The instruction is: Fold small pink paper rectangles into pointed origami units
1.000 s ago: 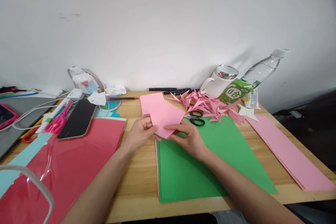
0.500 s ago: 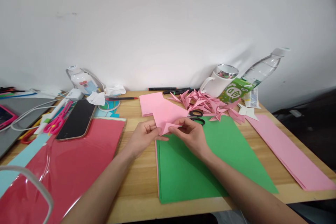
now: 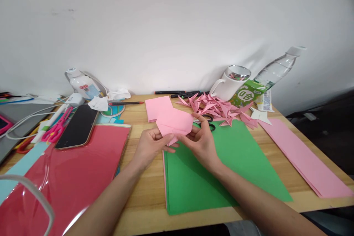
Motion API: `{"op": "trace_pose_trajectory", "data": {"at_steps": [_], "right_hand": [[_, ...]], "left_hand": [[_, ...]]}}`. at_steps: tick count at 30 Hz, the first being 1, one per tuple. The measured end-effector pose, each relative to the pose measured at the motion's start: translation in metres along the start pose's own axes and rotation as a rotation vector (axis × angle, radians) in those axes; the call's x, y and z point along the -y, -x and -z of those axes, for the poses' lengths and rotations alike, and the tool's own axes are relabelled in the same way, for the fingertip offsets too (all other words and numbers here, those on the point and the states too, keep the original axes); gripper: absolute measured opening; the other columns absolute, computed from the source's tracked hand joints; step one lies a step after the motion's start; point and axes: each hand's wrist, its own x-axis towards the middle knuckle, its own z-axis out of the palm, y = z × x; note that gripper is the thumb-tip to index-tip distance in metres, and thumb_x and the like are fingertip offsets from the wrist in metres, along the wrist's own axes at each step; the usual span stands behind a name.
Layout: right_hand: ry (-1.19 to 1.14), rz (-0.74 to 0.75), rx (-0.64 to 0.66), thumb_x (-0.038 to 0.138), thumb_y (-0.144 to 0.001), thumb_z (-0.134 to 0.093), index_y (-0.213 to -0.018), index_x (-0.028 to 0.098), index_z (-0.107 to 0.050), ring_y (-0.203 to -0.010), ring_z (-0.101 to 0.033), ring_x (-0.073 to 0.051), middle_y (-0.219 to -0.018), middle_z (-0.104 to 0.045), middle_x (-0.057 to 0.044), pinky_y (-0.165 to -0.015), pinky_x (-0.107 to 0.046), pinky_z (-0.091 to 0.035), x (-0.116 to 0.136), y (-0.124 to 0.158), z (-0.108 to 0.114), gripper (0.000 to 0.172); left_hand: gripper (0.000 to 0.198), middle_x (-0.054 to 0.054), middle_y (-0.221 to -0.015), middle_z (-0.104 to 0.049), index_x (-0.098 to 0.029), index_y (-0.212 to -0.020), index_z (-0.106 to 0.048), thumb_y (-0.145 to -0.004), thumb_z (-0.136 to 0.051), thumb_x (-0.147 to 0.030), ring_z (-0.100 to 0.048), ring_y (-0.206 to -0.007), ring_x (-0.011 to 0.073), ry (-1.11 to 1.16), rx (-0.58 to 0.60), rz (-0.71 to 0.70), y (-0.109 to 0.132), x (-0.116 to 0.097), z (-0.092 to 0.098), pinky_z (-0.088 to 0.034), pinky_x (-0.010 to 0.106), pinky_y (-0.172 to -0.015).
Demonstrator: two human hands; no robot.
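A partly folded sheet of pink paper (image 3: pixel 174 121) is held up between my two hands, over the edge of the green paper (image 3: pixel 221 169). My left hand (image 3: pixel 153 143) pinches its lower left part, thumb on top and fingers underneath. From the other side my right hand (image 3: pixel 201 140) grips the right edge, with the thumb at the lower point and the index finger along the upper right corner. Just behind lies a stack of pink paper squares (image 3: pixel 157 107). Black-handled scissors (image 3: pixel 210 127) rest beyond my right hand, partly hidden by it.
Folded pink paper pieces (image 3: pixel 212 107) are heaped before a white mug (image 3: pixel 231 83), a green carton (image 3: pixel 246 95) and a tilted bottle (image 3: pixel 279 66). Pink strips (image 3: pixel 306 160) lie at right. A phone (image 3: pixel 79 125), pink scissors (image 3: pixel 57 127) and red sheets (image 3: pixel 83 166) occupy the left.
The pink paper's upper part has tipped down and its outline is now shorter and more angular. My right index finger has moved up to its upper right corner.
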Motion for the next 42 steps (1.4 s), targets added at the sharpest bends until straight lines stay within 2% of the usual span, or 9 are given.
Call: {"op": "trace_pose_trajectory", "data": {"at_steps": [2, 4, 9, 13, 16, 21, 28, 37, 42], "right_hand": [[-0.055, -0.036, -0.011, 0.032, -0.059, -0.077, -0.124, 0.023, -0.026, -0.079, -0.067, -0.019, -0.090, -0.070, -0.004, -0.075, -0.036, -0.053, 0.001, -0.001, 0.000, 0.083], [-0.085, -0.093, 0.019, 0.032, -0.055, -0.080, -0.123, 0.022, -0.031, -0.081, -0.067, -0.021, -0.093, -0.070, -0.006, -0.076, -0.038, -0.054, 0.002, -0.003, 0.000, 0.084], [-0.054, -0.147, 0.052, 0.029, -0.055, -0.080, -0.101, 0.019, -0.051, -0.078, -0.067, -0.021, -0.091, -0.071, -0.005, -0.073, -0.034, -0.054, 0.001, -0.005, 0.002, 0.056], [-0.024, -0.136, 0.025, 0.029, -0.057, -0.079, -0.098, 0.017, -0.055, -0.082, -0.066, -0.021, -0.094, -0.070, -0.006, -0.077, -0.036, -0.053, 0.000, -0.004, 0.002, 0.049], [-0.014, -0.124, 0.035, 0.030, -0.058, -0.078, -0.097, 0.018, -0.057, -0.088, -0.065, -0.023, -0.099, -0.069, -0.007, -0.081, -0.038, -0.052, 0.000, -0.004, 0.002, 0.047], [-0.009, -0.133, 0.035, 0.031, -0.058, -0.078, -0.095, 0.017, -0.058, -0.085, -0.065, -0.023, -0.096, -0.069, -0.007, -0.079, -0.039, -0.052, -0.001, -0.003, 0.002, 0.045], [-0.001, -0.135, 0.038, 0.032, -0.058, -0.077, -0.095, 0.016, -0.058, -0.083, -0.064, -0.022, -0.094, -0.069, -0.007, -0.076, -0.037, -0.052, 0.000, -0.003, 0.002, 0.044], [-0.054, -0.189, 0.053, 0.032, -0.059, -0.077, -0.096, 0.017, -0.058, -0.070, -0.065, -0.020, -0.087, -0.071, -0.006, -0.061, -0.032, -0.054, 0.000, -0.003, 0.003, 0.044], [-0.022, -0.169, 0.039, 0.033, -0.059, -0.076, -0.094, 0.016, -0.060, -0.075, -0.065, -0.020, -0.090, -0.070, -0.006, -0.068, -0.034, -0.053, 0.000, -0.003, 0.003, 0.042]], "left_hand": [[0.032, 0.012, -0.083, -0.072, -0.009, -0.087, -0.068, -0.066, -0.073, -0.032, -0.068, -0.066, 0.0212, 0.027, -0.002, 0.014, 0.001, 0.000, -0.002, -0.057, 0.028, -0.054], [0.031, 0.012, -0.082, -0.072, -0.009, -0.086, -0.068, -0.066, -0.073, -0.032, -0.068, -0.065, 0.0209, 0.051, 0.004, 0.023, 0.001, 0.000, -0.004, -0.057, 0.028, -0.054], [0.033, 0.010, -0.078, -0.071, -0.009, -0.085, -0.068, -0.067, -0.072, -0.037, -0.067, -0.065, 0.0198, 0.039, 0.047, 0.047, 0.001, 0.004, -0.005, -0.056, 0.029, -0.057], [0.029, 0.006, -0.074, -0.070, -0.011, -0.076, -0.068, -0.072, -0.067, -0.039, -0.064, -0.066, 0.0161, -0.051, -0.011, -0.065, 0.000, 0.007, -0.002, -0.053, 0.027, -0.063], [0.025, 0.003, -0.069, -0.068, -0.012, -0.068, -0.067, -0.070, -0.068, -0.037, -0.061, -0.065, 0.0140, -0.102, -0.076, -0.142, -0.002, 0.009, 0.000, -0.049, 0.024, -0.062], [0.025, 0.003, -0.060, -0.066, -0.013, -0.063, -0.066, -0.067, -0.070, -0.037, -0.059, -0.056, 0.0136, -0.073, -0.059, -0.082, -0.002, 0.010, 0.000, -0.048, 0.025, -0.055], [0.022, 0.004, -0.063, -0.069, -0.013, -0.068, -0.069, -0.065, -0.072, -0.035, -0.061, -0.052, 0.0142, -0.018, -0.034, -0.066, -0.001, 0.006, -0.004, -0.050, 0.026, -0.055], [0.028, 0.008, -0.070, -0.071, -0.011, -0.077, -0.070, -0.068, -0.070, -0.037, -0.065, -0.060, 0.0177, 0.046, 0.009, -0.011, -0.001, 0.011, -0.004, -0.054, 0.030, -0.060], [0.033, 0.010, -0.072, -0.071, -0.009, -0.078, -0.070, -0.066, -0.071, -0.039, -0.067, -0.063, 0.0197, 0.069, 0.043, 0.020, 0.000, 0.009, -0.005, -0.057, 0.034, -0.062]]}}
